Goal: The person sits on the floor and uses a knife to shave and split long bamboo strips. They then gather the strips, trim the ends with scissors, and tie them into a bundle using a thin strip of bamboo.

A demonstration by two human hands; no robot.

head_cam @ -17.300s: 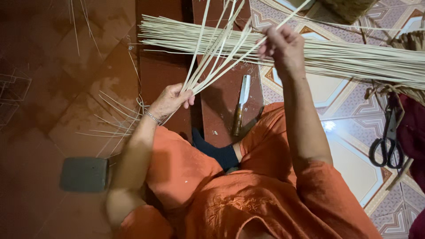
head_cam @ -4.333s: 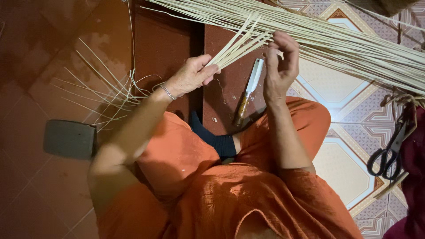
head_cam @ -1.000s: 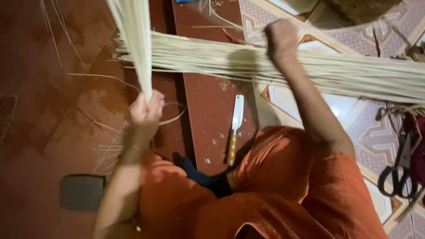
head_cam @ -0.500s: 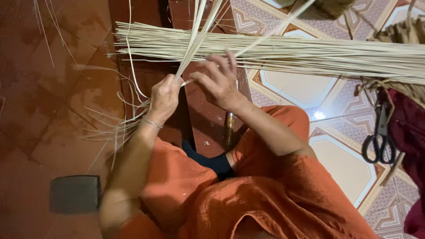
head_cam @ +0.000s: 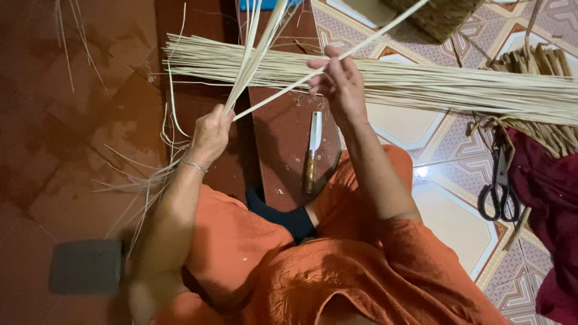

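My left hand [head_cam: 211, 133] is closed around the lower ends of a small bunch of pale reed strips [head_cam: 253, 54] that fan upward out of the picture. My right hand [head_cam: 338, 81] is raised to the right of it, fingers pinching one single strip [head_cam: 385, 27] that slants up to the right. Behind both hands a long thick bundle of pale reeds [head_cam: 457, 90] lies across the floor. A knife with a wooden handle [head_cam: 312, 153] lies on the dark red board [head_cam: 280, 129] between my hands and my knees.
Black-handled scissors [head_cam: 498, 186] lie on the patterned tiles at the right, beside dark red cloth [head_cam: 551, 198]. A woven basket [head_cam: 436, 18] stands at the top. Loose reed scraps [head_cam: 141, 183] litter the red floor at left, near a grey flat block [head_cam: 84, 266].
Half a second ago both hands were together at the bunch's base. My right hand has since drawn one strip out and lifted it up to the right, while the left keeps the bunch.
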